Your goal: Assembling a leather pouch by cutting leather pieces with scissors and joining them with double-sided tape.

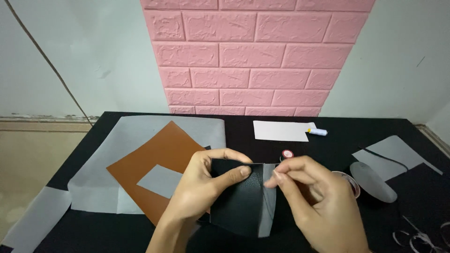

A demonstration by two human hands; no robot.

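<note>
My left hand [202, 187] grips a folded piece of black leather [236, 199] at its upper left, thumb on top. A grey backing strip [268, 201] shows along the piece's right edge. My right hand [311, 197] pinches that right edge near the top with thumb and forefinger; a thin thread seems to run down from the fingers, too fine to be sure. Both hands hold the piece just above the black table [337, 145], near its front middle.
A brown leather sheet [159, 157] with a grey rectangle on it lies over a grey sheet [117, 154] at the left. Farther back lie a white card [280, 130], a small white spool [318, 131] and a small red-and-white round thing [287, 154]. Grey offcuts [389, 157] and curled strips [417, 236] lie at the right.
</note>
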